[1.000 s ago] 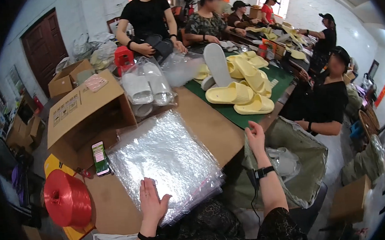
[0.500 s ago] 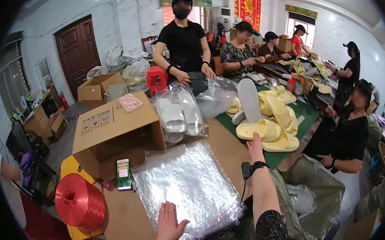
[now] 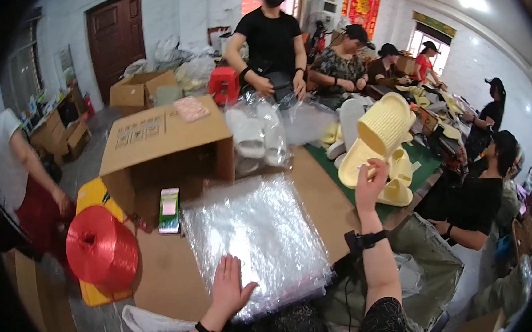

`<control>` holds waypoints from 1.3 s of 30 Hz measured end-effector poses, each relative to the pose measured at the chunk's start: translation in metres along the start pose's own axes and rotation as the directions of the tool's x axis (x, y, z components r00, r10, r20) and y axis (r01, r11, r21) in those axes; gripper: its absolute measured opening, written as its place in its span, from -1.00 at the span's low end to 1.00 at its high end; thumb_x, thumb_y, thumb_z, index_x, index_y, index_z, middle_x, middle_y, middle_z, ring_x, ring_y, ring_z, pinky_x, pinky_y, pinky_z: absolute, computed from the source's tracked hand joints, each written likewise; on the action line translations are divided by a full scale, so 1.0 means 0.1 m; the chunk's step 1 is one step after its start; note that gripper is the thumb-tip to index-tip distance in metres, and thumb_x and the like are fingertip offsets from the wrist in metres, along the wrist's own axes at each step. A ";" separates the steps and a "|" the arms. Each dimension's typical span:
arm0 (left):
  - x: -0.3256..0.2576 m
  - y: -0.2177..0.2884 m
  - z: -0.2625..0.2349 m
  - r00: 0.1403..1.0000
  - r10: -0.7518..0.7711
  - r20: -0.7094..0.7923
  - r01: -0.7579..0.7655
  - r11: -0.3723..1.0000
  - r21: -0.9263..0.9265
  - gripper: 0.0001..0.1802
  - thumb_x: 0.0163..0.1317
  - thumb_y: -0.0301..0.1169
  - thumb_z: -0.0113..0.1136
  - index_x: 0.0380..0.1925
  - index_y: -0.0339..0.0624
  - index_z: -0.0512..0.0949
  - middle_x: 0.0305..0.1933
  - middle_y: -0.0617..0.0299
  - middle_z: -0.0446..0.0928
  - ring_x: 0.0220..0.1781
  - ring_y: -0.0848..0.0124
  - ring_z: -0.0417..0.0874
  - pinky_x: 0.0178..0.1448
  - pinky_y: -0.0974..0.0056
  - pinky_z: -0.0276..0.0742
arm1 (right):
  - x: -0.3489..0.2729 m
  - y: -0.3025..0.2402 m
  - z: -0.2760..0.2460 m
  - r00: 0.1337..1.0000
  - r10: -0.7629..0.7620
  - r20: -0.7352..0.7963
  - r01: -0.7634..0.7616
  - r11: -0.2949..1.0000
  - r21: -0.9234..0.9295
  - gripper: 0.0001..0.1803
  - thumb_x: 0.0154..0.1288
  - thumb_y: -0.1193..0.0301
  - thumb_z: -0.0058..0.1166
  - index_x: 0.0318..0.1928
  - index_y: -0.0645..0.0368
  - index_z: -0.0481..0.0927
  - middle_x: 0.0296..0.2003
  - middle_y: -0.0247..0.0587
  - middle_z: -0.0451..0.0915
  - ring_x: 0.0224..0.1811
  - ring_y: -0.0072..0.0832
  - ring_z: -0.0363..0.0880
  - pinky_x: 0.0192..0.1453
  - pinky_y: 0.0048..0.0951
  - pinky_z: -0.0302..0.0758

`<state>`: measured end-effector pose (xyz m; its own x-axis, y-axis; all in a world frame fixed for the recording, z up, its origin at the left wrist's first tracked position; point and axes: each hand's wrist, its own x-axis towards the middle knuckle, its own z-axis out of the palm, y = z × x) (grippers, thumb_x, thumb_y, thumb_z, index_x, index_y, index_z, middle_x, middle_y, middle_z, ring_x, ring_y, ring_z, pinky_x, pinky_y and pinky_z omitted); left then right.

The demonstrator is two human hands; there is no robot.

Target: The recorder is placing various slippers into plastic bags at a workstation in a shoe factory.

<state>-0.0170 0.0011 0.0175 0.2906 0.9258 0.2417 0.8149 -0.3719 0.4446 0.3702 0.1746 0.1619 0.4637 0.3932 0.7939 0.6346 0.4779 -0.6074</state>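
Observation:
My left hand (image 3: 226, 284) lies flat with fingers stretched on a stack of clear plastic bags (image 3: 264, 234). A pale yellow slide slipper (image 3: 387, 122) is tilted up in my right hand (image 3: 371, 183), which grips it near the lower end of its sole. Its wide ribbed strap faces me. Behind and below it, more yellow slippers (image 3: 397, 192) lie on a green mat (image 3: 324, 159), partly hidden. A grey slipper (image 3: 351, 115) leans just left of the held one.
A cardboard box (image 3: 171, 132) stands open toward me, a phone (image 3: 169, 210) beside it. Bagged white slippers (image 3: 248, 130) sit to its right. A red twine spool (image 3: 102, 248) is at the left. Below my right arm gapes a green sack (image 3: 430, 265). Co-workers sit and stand around.
My right hand has raised the yellow slipper off the pile and tipped it upright. The left hand stays on the bags. A person at the far left has come further into view.

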 end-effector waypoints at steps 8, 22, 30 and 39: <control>0.05 -0.03 0.04 1.000 -0.013 0.018 0.013 1.000 0.010 -0.02 0.32 0.13 0.14 0.44 -0.46 0.12 0.51 -0.39 0.10 0.59 -0.26 0.01 0.61 -0.12 -0.05 | -0.33 -1.02 -0.50 0.853 0.232 0.468 -0.462 0.754 0.467 -0.67 0.27 0.66 0.07 0.05 0.22 0.49 -0.02 -0.32 0.47 0.03 -0.56 0.44 0.21 -0.52 0.35; 0.02 -0.01 0.08 0.999 -0.001 -0.039 0.001 1.000 0.013 -0.02 0.32 0.18 0.12 0.44 -0.42 0.16 0.51 -0.32 0.15 0.59 -0.19 0.07 0.61 -0.12 -0.01 | -1.70 -0.09 -0.01 0.581 0.438 0.686 -0.489 0.862 -0.137 -0.59 0.29 0.60 0.00 0.16 0.21 0.44 -0.02 -0.25 0.51 -0.04 -0.52 0.50 0.07 -0.44 0.49; 0.00 -0.03 0.07 0.998 0.002 -0.064 -0.001 1.000 0.016 -0.03 0.30 0.14 0.18 0.42 -0.44 0.18 0.49 -0.35 0.17 0.58 -0.21 0.08 0.60 -0.12 0.02 | -1.61 -0.09 -0.23 0.500 0.578 0.645 -0.800 0.594 0.089 -0.59 0.24 0.67 -0.12 0.12 0.21 0.42 -0.01 -0.16 0.49 -0.02 -0.45 0.52 0.06 -0.45 0.53; -0.01 -0.05 0.06 0.999 -0.006 -0.033 0.007 0.999 0.035 -0.04 0.31 0.14 0.16 0.45 -0.39 0.15 0.53 -0.34 0.11 0.59 -0.19 0.06 0.61 -0.11 -0.01 | -1.74 -0.62 -0.33 0.710 0.243 0.661 0.150 0.865 -0.479 -0.62 0.24 0.29 0.26 0.02 0.17 0.56 -0.11 0.03 0.58 -0.14 -0.13 0.56 -0.02 -0.24 0.53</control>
<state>-0.0186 0.0028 0.0101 0.2691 0.9253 0.2672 0.8340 -0.3626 0.4159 0.2712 0.0507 0.0624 0.0741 0.9146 0.3975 0.9145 0.0966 -0.3928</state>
